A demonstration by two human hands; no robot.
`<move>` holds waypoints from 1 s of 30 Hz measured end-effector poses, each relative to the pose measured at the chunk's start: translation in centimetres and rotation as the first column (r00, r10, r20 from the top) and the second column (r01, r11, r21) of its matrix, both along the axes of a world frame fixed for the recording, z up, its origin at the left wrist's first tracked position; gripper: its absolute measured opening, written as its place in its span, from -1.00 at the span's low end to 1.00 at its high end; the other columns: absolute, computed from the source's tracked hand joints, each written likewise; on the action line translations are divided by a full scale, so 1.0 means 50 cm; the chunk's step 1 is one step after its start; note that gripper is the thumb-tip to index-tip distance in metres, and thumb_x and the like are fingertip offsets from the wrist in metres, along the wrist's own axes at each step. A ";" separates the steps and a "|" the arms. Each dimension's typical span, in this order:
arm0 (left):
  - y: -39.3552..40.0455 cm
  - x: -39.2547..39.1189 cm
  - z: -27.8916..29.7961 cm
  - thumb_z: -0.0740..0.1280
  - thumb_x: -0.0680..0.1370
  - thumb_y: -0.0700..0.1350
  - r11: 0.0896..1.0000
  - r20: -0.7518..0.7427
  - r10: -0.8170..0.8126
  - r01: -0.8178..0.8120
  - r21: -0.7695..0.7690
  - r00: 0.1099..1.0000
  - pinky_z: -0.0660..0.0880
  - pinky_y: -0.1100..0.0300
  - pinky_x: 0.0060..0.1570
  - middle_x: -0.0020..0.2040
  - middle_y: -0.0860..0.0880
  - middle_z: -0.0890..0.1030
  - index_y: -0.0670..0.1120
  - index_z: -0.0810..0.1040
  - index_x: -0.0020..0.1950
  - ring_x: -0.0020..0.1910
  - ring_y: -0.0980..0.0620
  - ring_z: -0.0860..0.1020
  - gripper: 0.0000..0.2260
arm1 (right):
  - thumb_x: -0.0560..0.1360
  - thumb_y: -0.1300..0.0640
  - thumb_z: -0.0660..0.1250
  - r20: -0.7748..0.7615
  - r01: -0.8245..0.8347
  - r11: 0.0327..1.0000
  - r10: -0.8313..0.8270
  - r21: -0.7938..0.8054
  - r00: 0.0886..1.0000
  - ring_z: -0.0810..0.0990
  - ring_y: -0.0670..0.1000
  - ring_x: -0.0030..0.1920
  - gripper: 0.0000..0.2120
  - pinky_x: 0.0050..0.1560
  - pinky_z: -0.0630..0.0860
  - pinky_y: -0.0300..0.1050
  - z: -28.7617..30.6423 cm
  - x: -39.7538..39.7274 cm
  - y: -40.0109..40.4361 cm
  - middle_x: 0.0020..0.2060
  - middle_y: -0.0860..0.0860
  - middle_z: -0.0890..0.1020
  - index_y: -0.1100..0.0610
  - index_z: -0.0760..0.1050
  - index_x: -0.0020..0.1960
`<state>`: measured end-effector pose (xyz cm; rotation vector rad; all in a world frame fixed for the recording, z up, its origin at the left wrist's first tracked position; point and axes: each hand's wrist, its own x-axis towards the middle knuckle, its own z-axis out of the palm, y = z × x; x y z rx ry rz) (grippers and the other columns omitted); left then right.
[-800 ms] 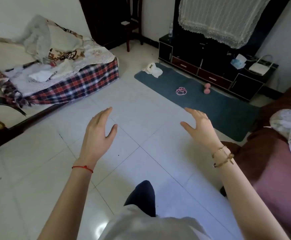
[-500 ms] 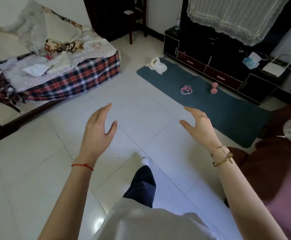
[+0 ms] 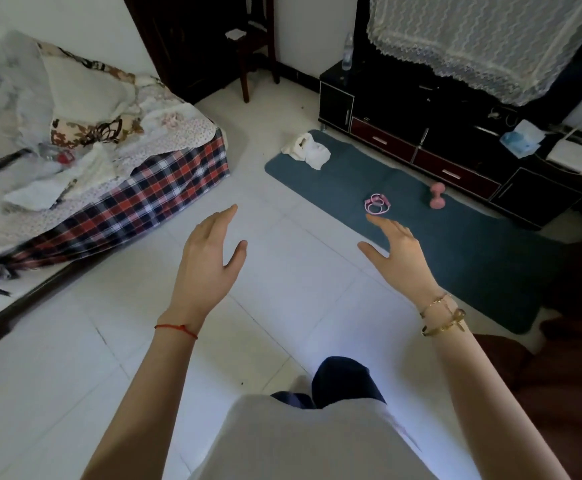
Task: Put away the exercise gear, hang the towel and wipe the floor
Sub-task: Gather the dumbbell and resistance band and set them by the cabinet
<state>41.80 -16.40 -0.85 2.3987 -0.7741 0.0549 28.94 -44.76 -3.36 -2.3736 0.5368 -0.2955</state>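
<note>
Here both hands, left hand (image 3: 206,268) and right hand (image 3: 402,259), hover empty, fingers straight, over bare floor (image 3: 282,299) beside the mat (image 3: 456,244)'s near edge; no writing legible.

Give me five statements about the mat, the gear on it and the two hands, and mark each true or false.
1. Both hands, left hand and right hand, hold nothing. True.
2. The dumbbell lies on the mat. True.
3. The towel hangs on the chair. False: it lies crumpled at the far end of the mat, partly on the floor.
4. The jump rope is stretched out straight across the floor. False: it lies coiled on the mat, beside the dumbbell.
5. The right hand is gripping the dumbbell. False: the hand is open in the air, apart from it.
</note>
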 end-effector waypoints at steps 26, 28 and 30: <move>-0.794 0.841 -0.026 0.31 0.60 -0.09 0.960 -0.004 -0.281 0.281 0.000 0.960 0.42 -0.07 0.34 0.37 -0.10 0.48 -0.09 0.34 0.48 0.34 -0.08 0.43 -0.55 | 0.49 0.02 0.37 -0.042 0.264 0.964 -0.263 0.016 0.964 0.39 0.13 0.31 -0.49 0.31 0.37 0.06 -0.034 0.709 -0.702 0.29 0.08 0.47 0.09 0.35 0.39; -0.855 0.899 -0.038 0.31 0.59 -0.09 0.949 -0.021 -0.315 0.315 0.002 0.949 0.42 -0.07 0.33 0.37 -0.07 0.48 -0.06 0.34 0.48 0.34 -0.05 0.42 -0.54 | 0.49 0.03 0.37 -0.048 0.310 0.951 -0.309 0.018 0.950 0.39 0.12 0.32 -0.49 0.32 0.36 0.06 -0.046 0.744 -0.747 0.28 0.08 0.48 0.11 0.36 0.39; -0.918 0.959 -0.049 0.30 0.59 -0.07 0.933 -0.035 -0.360 0.360 0.000 0.932 0.42 -0.06 0.33 0.38 -0.03 0.47 -0.02 0.34 0.48 0.34 -0.02 0.42 -0.54 | 0.49 0.03 0.37 -0.049 0.363 0.932 -0.362 0.020 0.931 0.41 0.12 0.29 -0.51 0.31 0.37 0.06 -0.059 0.783 -0.790 0.26 0.08 0.50 0.12 0.37 0.37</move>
